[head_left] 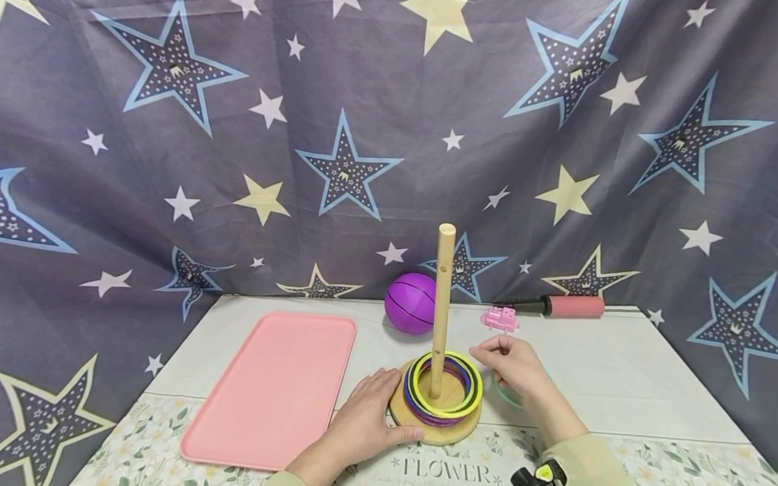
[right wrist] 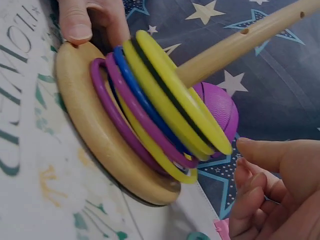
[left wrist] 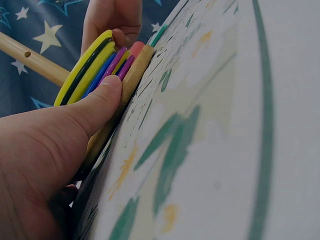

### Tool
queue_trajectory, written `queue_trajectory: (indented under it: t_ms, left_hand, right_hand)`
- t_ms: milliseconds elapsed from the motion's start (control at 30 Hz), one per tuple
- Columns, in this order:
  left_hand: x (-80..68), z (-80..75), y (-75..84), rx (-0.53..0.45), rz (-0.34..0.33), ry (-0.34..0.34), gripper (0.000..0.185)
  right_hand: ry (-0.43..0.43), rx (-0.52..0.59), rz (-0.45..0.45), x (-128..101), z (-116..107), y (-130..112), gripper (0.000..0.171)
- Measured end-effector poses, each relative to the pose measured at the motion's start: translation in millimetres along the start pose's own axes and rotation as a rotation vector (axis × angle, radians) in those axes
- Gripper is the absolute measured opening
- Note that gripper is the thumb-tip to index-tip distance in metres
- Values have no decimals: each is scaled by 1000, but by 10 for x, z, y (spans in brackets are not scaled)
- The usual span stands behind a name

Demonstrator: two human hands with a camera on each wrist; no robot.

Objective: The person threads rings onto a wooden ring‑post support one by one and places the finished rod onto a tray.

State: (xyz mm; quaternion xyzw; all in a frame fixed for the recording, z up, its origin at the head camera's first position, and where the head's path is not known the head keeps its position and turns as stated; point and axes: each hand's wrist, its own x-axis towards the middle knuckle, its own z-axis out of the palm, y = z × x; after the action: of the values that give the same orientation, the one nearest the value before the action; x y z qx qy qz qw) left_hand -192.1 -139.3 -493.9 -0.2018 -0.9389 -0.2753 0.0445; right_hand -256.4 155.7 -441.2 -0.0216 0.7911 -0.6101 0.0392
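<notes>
Centrally on the table (head_left: 621, 376) stands the wooden ring stand (head_left: 435, 417), its stack of rings (head_left: 443, 395) resting on the round base. Left hand (head_left: 365, 420) rests with straight fingers against the base's near-left edge, thumb along the rim. Right hand (head_left: 511, 366) hovers just right of the rings, fingers loosely curled, gripping nothing; it partly covers a green ring (head_left: 503, 393). Open room lies right; the pink tray (head_left: 273, 388) sits near the left.
</notes>
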Motion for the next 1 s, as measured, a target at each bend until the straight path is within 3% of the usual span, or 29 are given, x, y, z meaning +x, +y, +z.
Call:
queue_trajectory:
  t_ms: [333, 1000]
  left_hand:
    - [-3, -7, -1, -9, 3, -4, 115]
    - [5, 6, -8, -7, -10, -12, 117]
  right_hand:
    - [87, 35, -9, 5, -286, -44, 24]
    - [203, -41, 49, 64, -791, 267, 35]
